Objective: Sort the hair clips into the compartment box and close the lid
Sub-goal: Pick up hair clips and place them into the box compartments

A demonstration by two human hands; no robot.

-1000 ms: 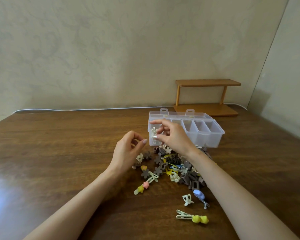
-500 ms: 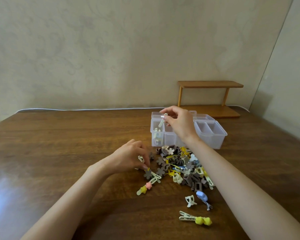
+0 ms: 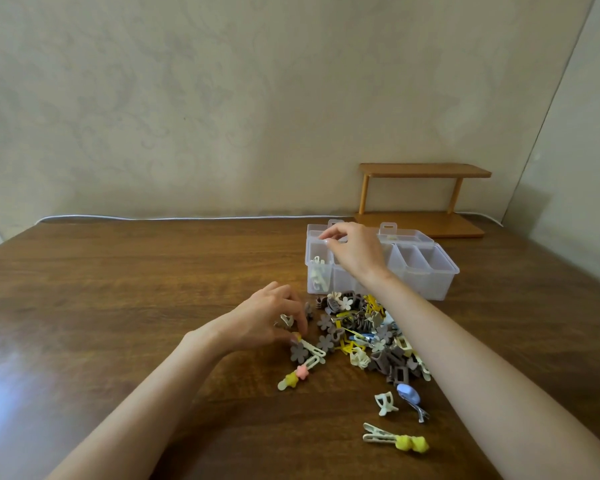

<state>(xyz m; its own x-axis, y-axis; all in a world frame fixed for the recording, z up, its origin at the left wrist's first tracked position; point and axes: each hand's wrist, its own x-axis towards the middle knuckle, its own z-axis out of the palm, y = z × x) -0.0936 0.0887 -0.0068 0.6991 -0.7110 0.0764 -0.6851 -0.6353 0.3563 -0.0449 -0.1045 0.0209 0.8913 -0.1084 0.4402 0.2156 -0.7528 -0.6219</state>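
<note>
A clear compartment box (image 3: 430, 282) is seen with its lid open on a wooden table (image 3: 136, 289), a loose heap of hair clips (image 3: 364, 334) piled just in front of it. The right hand (image 3: 354, 251) is held over the box's left-end compartment, where a few cream clips (image 3: 317, 275) already lie; its fingers are drawn together, but whether anything is pinched between them cannot be told. The left hand (image 3: 267, 317) is lowered at the heap's left edge, fingertips closed on a small cream clip (image 3: 286, 319).

The clips are judged to be light, stiff plastic and metal, smooth and prone to tangle, best taken one at a time by the body rather than the sprung jaws. The box looks light enough to slide if nudged.

Open table lies to the left; a wooden shelf (image 3: 423, 202) stands close behind the box on the right, and a few stray clips (image 3: 395, 441) lie nearer the table's front edge.
</note>
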